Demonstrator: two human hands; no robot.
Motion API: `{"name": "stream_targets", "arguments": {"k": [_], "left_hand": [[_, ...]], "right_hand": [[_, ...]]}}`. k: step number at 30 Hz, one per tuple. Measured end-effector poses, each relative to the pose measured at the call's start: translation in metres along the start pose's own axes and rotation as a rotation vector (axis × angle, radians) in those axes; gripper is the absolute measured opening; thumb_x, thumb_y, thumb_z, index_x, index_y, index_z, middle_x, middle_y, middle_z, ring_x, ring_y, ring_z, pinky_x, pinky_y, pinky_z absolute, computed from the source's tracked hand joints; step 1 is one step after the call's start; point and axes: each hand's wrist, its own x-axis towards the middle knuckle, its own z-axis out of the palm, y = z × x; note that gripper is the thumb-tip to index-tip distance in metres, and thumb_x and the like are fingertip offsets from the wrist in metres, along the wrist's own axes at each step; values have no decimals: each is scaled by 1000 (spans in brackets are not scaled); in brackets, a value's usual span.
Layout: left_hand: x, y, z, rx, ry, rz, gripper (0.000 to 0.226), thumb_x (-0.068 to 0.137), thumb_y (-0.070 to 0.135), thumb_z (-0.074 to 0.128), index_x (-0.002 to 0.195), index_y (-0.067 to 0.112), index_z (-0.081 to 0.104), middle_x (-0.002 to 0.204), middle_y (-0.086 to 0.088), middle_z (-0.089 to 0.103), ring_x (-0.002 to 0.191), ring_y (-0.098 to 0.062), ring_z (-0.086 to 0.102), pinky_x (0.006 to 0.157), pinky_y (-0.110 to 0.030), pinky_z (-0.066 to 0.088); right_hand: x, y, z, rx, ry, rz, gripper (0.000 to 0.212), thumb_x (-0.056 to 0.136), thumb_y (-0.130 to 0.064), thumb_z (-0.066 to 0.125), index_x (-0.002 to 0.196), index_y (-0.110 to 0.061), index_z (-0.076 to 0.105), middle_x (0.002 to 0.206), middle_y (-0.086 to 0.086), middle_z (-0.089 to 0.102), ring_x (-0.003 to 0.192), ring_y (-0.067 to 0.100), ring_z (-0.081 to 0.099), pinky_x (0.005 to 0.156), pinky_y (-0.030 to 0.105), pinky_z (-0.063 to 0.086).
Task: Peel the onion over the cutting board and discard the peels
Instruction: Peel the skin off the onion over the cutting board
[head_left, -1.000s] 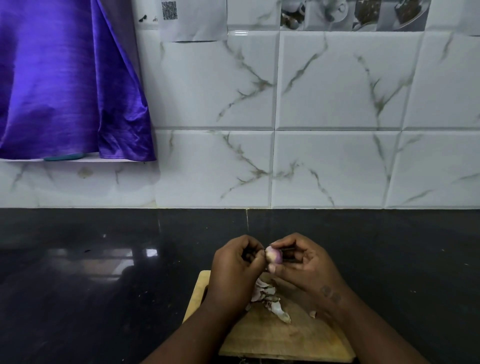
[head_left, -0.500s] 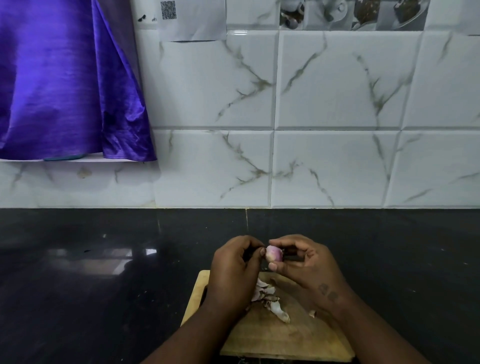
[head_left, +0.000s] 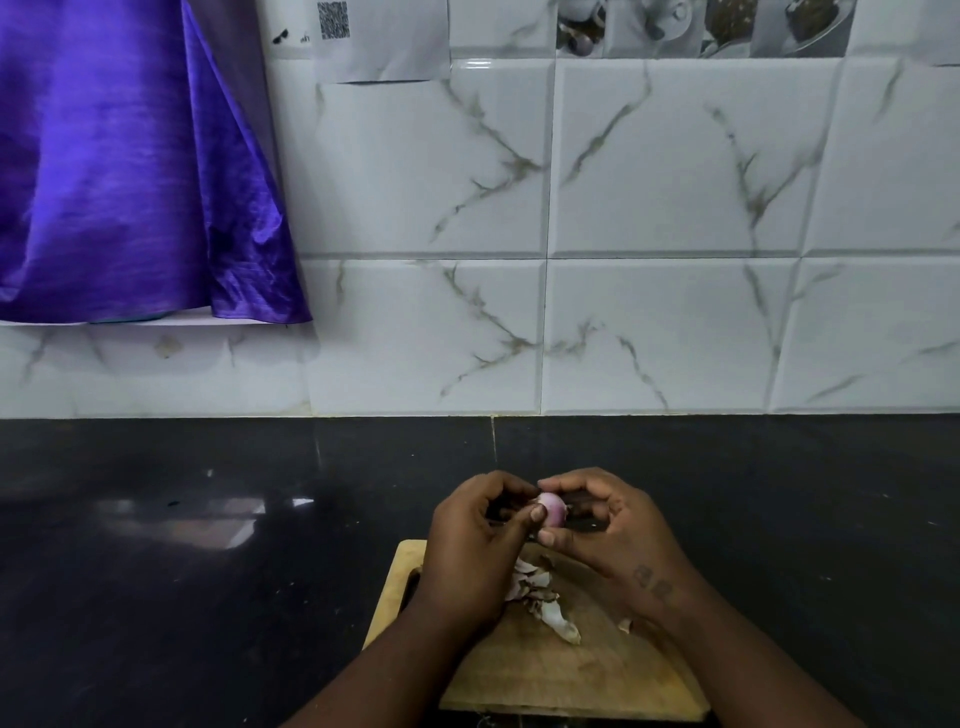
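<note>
The fingers (head_left: 571, 480) of both hands are curled tight on a small pinkish onion (head_left: 553, 508), held in the air about over the far edge of the cutting board (head_left: 571, 670). The left hand (head_left: 470, 540) pinches it with the thumb tip; the right hand (head_left: 618, 535) cups it from the other side, thumb underneath. A heap of peels (head_left: 540, 595) lies on the board below, none discarded yet. From where I stand the onion looks slick and nearly bare, so I'd guess a hard pull with a nail could pop it out of the grip and send it rolling onto the dark table (head_left: 208, 597). Hanging that near the board's far edge, a loose scrap may miss the wood.
</note>
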Motion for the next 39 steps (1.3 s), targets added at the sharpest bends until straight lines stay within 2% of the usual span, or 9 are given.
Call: {"name": "stream_targets", "arguments": {"k": [3, 6, 12, 16, 22, 24, 29, 34, 39], "left_hand": [[1, 0, -2, 34, 38, 32, 16, 94, 12, 78, 88, 27, 80, 88, 7, 76, 89, -11, 73, 78, -35, 62], [1, 1, -3, 65, 34, 59, 20, 95, 8, 76, 87, 26, 78, 86, 7, 76, 87, -13, 74, 77, -41, 63], [3, -3, -2, 59, 82, 17, 28, 98, 4, 71, 86, 29, 74, 85, 6, 76, 83, -14, 74, 76, -46, 63], [1, 2, -3, 22, 70, -9, 27, 98, 4, 71, 90, 28, 79, 87, 9, 79, 85, -10, 76, 77, -34, 64], [0, 3, -7, 286, 50, 86, 19, 97, 12, 74, 98, 28, 84, 87, 15, 79, 85, -2, 74, 76, -28, 61], [-1, 7, -8, 362, 49, 111, 17, 98, 15, 73, 100, 29, 84, 88, 15, 79, 85, 0, 72, 75, -23, 59], [-2, 11, -7, 464, 41, 190, 12, 101, 25, 70, 101, 31, 81, 89, 14, 77, 83, -1, 68, 73, -23, 56], [-1, 9, -6, 391, 71, 146, 8, 98, 22, 73, 98, 27, 79, 86, 14, 73, 81, -3, 68, 68, -15, 53], [3, -3, -4, -17, 46, -107, 18, 101, 10, 69, 92, 23, 78, 87, 1, 80, 82, -15, 77, 76, -41, 65]], "right_hand": [[0, 0, 1, 39, 14, 11, 35, 76, -8, 91, 106, -21, 80, 111, 0, 77, 102, 15, 77, 84, 31, 65], [0, -1, 2, 77, 11, 32, 21, 85, -10, 84, 105, -16, 79, 106, 4, 81, 99, 20, 79, 84, 35, 66], [0, -2, 3, 142, 2, 66, 40, 78, -7, 87, 116, -17, 76, 110, 6, 80, 102, 18, 78, 84, 28, 64], [0, -1, 3, 156, 7, 90, 35, 81, -6, 85, 114, -15, 78, 109, 4, 82, 104, 21, 78, 89, 35, 65], [0, -2, 1, 72, 12, 90, 32, 80, -8, 87, 110, -16, 79, 105, 2, 83, 99, 19, 79, 89, 39, 65], [-1, -2, 0, 55, 13, 82, 33, 79, -7, 88, 110, -15, 79, 104, 2, 83, 99, 19, 79, 89, 39, 65], [-1, -1, 0, 30, 13, 51, 32, 78, -10, 88, 108, -16, 79, 103, -1, 83, 97, 16, 79, 86, 33, 65], [-3, -2, 1, 58, 2, 16, 32, 78, -6, 88, 107, -14, 78, 104, -1, 82, 99, 15, 79, 83, 28, 64], [-2, -1, 1, 94, -1, -10, 37, 75, 1, 88, 108, -9, 76, 106, 0, 81, 102, 15, 78, 81, 24, 63]]}}
